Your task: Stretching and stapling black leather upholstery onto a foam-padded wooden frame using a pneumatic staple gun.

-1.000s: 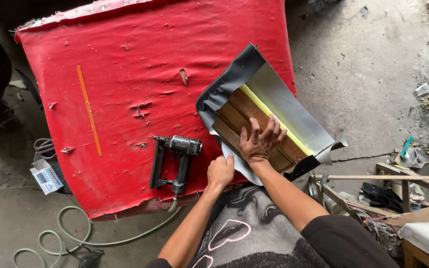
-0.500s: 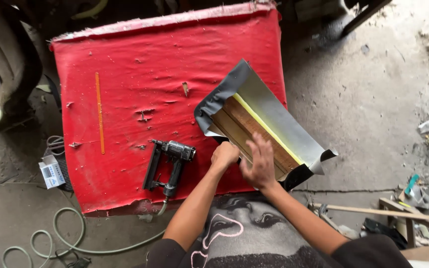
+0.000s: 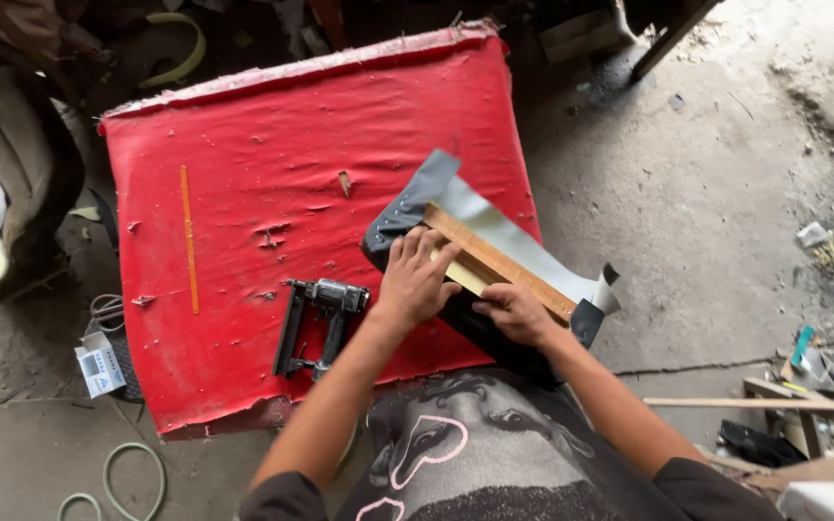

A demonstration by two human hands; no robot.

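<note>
Black printed shirt (image 3: 456, 463) fills the near edge at 6 o'clock, both bare forearms reaching up and away from it.

Right hand (image 3: 515, 314), just right of centre: fingers curled down over the near long edge of the wooden frame piece (image 3: 499, 265), gripping the dark fabric (image 3: 480, 328) folded over that edge. Closed on fabric and wood together.

Left hand (image 3: 415, 280), touching distance to the 9 o'clock side of the right hand: palm down, fingers spread flat across the wood and the pale lining, pressing rather than gripping. Hands sit close, not overlapping.

Frame piece lies diagonal, running from about 10 o'clock to 4 o'clock, on the right near part of the red padded board (image 3: 272, 164). Grey lining (image 3: 514, 236) shows along its far side; a dark flap sticks out at the far left end, another small flap at the right end.

Pneumatic stapler (image 3: 316, 323) lies on the red board just to 9 o'clock of the left hand, untouched. Hose (image 3: 132, 473) loops on the floor at 7 o'clock.

Farther left on the board, a thin orange strip (image 3: 189, 239) lies lengthwise. Small box (image 3: 98, 365) on the floor off the board's left edge.

Concrete floor (image 3: 707, 193) at 2 o'clock; wood scraps (image 3: 755, 402) at 4 o'clock.
</note>
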